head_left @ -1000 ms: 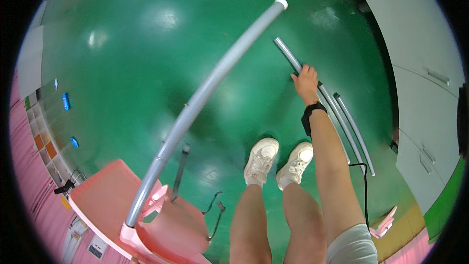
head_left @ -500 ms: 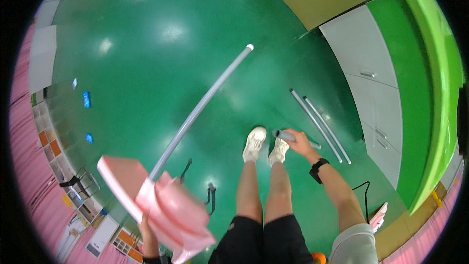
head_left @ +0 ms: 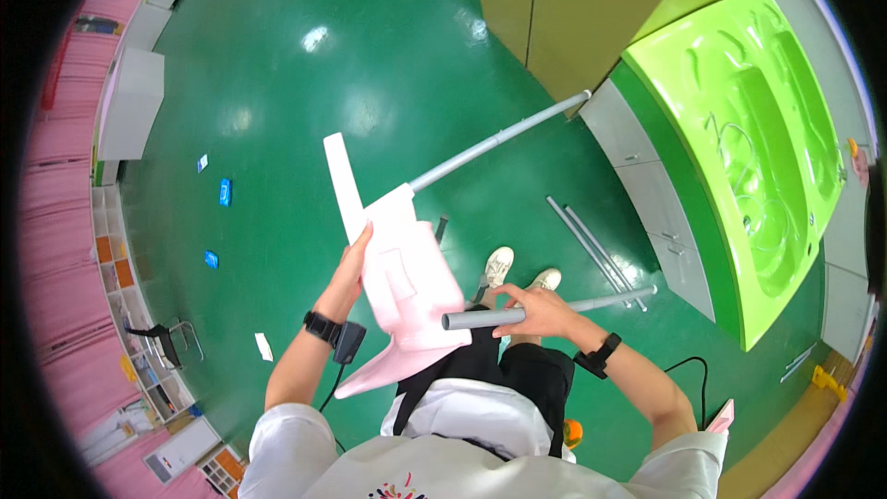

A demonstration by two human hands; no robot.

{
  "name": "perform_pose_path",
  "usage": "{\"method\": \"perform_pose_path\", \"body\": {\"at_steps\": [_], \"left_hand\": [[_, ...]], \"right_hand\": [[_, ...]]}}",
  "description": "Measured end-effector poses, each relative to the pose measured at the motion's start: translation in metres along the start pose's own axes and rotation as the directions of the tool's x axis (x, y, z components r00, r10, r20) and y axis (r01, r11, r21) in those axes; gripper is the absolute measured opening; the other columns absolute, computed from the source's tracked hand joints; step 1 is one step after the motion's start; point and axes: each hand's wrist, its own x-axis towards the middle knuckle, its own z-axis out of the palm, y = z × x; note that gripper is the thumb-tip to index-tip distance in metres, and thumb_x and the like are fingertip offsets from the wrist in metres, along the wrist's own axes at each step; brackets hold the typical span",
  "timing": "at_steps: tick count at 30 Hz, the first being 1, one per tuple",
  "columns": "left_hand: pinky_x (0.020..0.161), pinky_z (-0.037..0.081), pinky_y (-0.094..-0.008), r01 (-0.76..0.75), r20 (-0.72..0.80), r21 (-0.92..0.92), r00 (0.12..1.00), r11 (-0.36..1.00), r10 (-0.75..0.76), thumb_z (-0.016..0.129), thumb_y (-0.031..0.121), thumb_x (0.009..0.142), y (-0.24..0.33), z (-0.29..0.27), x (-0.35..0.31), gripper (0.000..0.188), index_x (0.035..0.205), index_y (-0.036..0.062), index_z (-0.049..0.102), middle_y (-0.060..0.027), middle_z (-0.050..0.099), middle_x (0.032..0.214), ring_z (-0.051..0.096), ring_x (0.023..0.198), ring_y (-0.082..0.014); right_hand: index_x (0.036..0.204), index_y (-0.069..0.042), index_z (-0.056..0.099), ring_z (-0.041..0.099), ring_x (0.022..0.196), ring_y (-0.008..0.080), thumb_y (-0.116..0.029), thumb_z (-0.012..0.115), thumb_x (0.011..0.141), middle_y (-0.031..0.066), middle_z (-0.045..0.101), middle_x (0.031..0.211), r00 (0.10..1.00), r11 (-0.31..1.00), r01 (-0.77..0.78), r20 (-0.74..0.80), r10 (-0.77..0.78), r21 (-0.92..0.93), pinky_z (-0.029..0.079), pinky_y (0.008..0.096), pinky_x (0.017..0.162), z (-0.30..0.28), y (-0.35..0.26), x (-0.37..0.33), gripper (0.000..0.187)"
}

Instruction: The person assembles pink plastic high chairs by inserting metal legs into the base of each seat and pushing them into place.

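A pale pink moulded plastic chair seat [head_left: 420, 277] is tilted in front of my body. My left hand [head_left: 349, 268] grips its edge, thumb on the surface. From the seat's upper corner a grey tube leg [head_left: 499, 139] slants out to the upper right, capped white at its far end. My right hand [head_left: 536, 312] is closed round a second, loose grey tube [head_left: 591, 301]. The open end of this tube points left and lies over the seat's lower right part; I cannot tell whether they touch.
Two more grey tubes [head_left: 591, 245] lie on the green floor at the right. Beyond them stands a bright green basin [head_left: 730, 166] over white cabinets [head_left: 651, 194]. Small blue packets [head_left: 225, 192] and a white sheet [head_left: 263, 346] are on the floor at the left.
The pink seat has come up and right, closer to my body, its attached leg now pointing more to the right. My right hand has raised the loose tube toward the seat.
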Motion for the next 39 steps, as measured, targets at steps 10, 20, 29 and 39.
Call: {"method": "perform_pose_path", "body": {"at_steps": [10, 20, 29, 39], "left_hand": [[0.098, 0.046, -0.0394, -0.002, 0.103, 0.015, 0.995, 1.0, 0.001, 0.043, 0.051, 0.096, -0.006, 0.002, -0.163, 0.059, 0.134, 0.0056, 0.047, -0.013, 0.056, 0.13, 0.057, 0.117, -0.0245], [0.099, 0.045, -0.0423, -0.074, 0.052, 0.002, 0.996, 0.997, 0.074, 0.045, 0.053, 0.094, -0.103, 0.07, -0.215, 0.061, 0.132, 0.0061, 0.048, -0.0131, 0.057, 0.127, 0.057, 0.115, -0.0259], [0.098, 0.047, -0.0435, -0.135, 0.065, 0.046, 0.989, 0.99, 0.132, 0.045, 0.047, 0.096, -0.162, 0.153, -0.244, 0.053, 0.129, 0.0055, 0.05, -0.0139, 0.058, 0.123, 0.058, 0.112, -0.0259], [0.098, 0.046, -0.0419, -0.089, 0.087, 0.106, 0.993, 0.99, 0.08, 0.047, 0.045, 0.096, -0.177, 0.139, -0.292, 0.051, 0.13, 0.0067, 0.049, -0.0126, 0.058, 0.124, 0.057, 0.114, -0.0243]], "right_hand": [[0.108, -0.007, 0.045, 0.063, 0.073, 0.0362, -0.038, 0.068, 0.082, 0.0154, 0.065, 0.075, 0.968, 0.99, -0.05, -0.237, 0.081, 0.132, 0.047, 0.0435, 0.066, 0.079, -0.115, -0.169, 0.047], [0.084, -0.003, 0.059, 0.059, 0.067, 0.0352, -0.037, 0.05, 0.095, 0.0141, 0.06, 0.067, 0.941, 0.981, 0.193, -0.277, -0.192, -0.026, 0.047, 0.0395, 0.061, 0.099, 0.031, -0.307, 0.037], [0.089, -0.006, 0.063, 0.043, 0.051, 0.0162, -0.048, 0.051, 0.093, 0.0034, 0.047, 0.057, 0.906, 0.92, 0.323, -0.352, -0.233, 0.222, 0.034, 0.032, 0.05, 0.095, 0.14, -0.363, 0.044], [0.095, -0.005, 0.055, 0.061, 0.065, 0.0335, -0.035, 0.055, 0.092, 0.0122, 0.063, 0.067, 0.893, 0.934, 0.341, -0.274, -0.357, -0.108, 0.045, 0.0417, 0.057, 0.138, 0.091, -0.384, 0.029]]}}
